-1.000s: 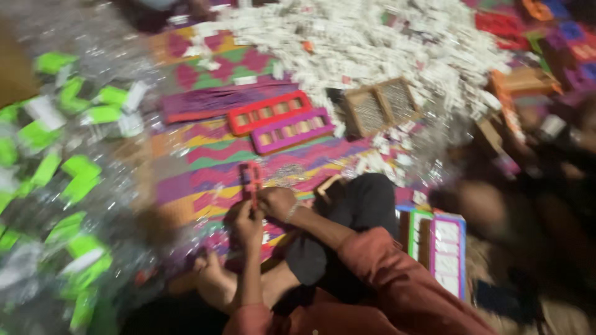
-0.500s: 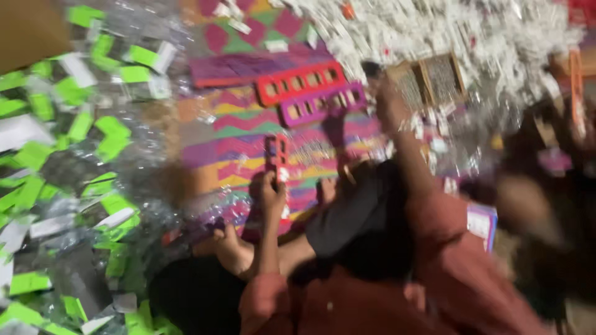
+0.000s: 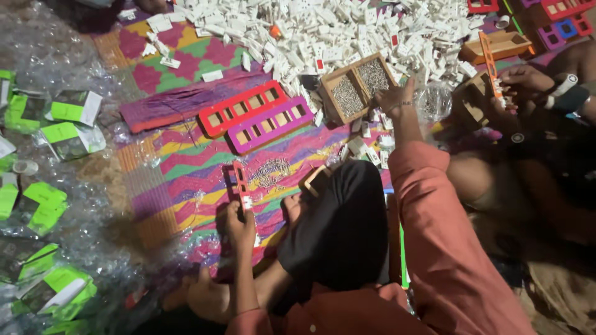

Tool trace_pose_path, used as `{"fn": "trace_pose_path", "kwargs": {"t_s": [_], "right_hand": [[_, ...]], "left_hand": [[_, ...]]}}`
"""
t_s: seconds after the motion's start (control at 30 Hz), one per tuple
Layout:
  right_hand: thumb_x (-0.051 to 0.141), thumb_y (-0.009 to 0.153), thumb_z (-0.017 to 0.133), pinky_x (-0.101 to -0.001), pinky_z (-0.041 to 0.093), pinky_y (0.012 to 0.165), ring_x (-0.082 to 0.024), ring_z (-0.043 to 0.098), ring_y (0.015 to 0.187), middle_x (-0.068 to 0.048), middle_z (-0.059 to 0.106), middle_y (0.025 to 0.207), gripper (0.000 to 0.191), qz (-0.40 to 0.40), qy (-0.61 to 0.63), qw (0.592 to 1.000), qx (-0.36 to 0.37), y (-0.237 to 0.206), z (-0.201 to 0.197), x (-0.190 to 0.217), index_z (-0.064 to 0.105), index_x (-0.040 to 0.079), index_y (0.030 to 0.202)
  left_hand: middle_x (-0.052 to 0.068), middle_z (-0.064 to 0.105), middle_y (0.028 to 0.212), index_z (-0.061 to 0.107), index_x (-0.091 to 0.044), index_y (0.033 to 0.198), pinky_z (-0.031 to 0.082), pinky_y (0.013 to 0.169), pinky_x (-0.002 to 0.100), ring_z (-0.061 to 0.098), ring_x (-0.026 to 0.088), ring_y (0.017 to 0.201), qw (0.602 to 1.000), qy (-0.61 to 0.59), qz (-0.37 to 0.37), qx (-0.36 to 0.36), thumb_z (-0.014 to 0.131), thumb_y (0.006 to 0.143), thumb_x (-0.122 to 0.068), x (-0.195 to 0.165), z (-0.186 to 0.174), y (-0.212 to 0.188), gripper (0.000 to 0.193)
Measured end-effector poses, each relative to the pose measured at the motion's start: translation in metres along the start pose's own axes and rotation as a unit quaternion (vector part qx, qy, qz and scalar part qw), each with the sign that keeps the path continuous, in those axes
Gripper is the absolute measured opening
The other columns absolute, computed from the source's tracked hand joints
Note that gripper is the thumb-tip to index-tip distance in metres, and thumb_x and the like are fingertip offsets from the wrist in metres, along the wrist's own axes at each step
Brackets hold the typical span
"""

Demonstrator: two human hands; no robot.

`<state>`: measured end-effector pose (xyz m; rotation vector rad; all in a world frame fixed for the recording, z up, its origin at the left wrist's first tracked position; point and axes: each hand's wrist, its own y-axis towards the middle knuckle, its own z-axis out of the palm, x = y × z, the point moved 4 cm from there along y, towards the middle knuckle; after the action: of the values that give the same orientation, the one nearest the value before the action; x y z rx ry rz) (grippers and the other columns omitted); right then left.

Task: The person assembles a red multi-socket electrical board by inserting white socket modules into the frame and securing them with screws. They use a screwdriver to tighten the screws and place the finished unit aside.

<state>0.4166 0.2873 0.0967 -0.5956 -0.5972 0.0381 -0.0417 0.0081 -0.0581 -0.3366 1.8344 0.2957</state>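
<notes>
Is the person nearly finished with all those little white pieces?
Not nearly. Done: one white piece sits in the red frame that the left hand holds upright. In hand: the right hand reaches to the wooden tray of small metal parts. Left: a big pile of white pieces, plus an empty red frame and purple frame on the mat.

The right hand (image 3: 392, 97) hides its own fingertips at the wooden tray (image 3: 359, 85); tray contents are too small to tell.
</notes>
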Motion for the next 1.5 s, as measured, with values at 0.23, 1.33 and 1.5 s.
{"fn": "trace_pose_path", "kwargs": {"t_s": [0.23, 1.33, 1.5], "right_hand": [[0.08, 0.081, 0.034, -0.0521, 0.041, 0.102, -0.036, 0.038, 0.128, -0.016, 0.034, 0.153, 0.097, -0.097, -0.086, 0.989, 0.07, 0.012, 0.014, -0.001, 0.033, 0.015, 0.152], [0.018, 0.089, 0.063, -0.0318, 0.05, 0.059, -0.012, 0.063, 0.063, -0.005, 0.073, 0.075, 0.022, -0.398, -0.318, 0.843, -0.174, 0.002, 0.037, -0.037, 0.076, 0.001, 0.085], [0.01, 0.097, 0.057, -0.03, 0.049, 0.063, -0.014, 0.063, 0.071, -0.009, 0.074, 0.08, 0.024, -0.372, -0.392, 0.839, -0.059, -0.016, 0.059, -0.091, 0.076, -0.002, 0.089]], "left_hand": [[0.013, 0.067, 0.108, 0.059, 0.001, 0.121, 0.053, 0.087, 0.034, 0.066, 0.021, 0.098, 0.997, 0.037, 0.066, 0.006, 0.064, 0.094, -0.009, -0.034, -0.003, 0.008, 0.029], [0.014, 0.067, 0.107, 0.06, 0.003, 0.119, 0.049, 0.092, 0.038, 0.062, 0.025, 0.099, 0.997, 0.071, -0.026, -0.015, 0.069, 0.088, -0.011, 0.012, -0.002, 0.0, 0.035], [0.012, 0.068, 0.104, 0.061, 0.002, 0.118, 0.051, 0.089, 0.036, 0.065, 0.023, 0.095, 0.999, 0.023, -0.022, -0.019, 0.069, 0.089, -0.01, 0.014, -0.002, -0.002, 0.033]]}}
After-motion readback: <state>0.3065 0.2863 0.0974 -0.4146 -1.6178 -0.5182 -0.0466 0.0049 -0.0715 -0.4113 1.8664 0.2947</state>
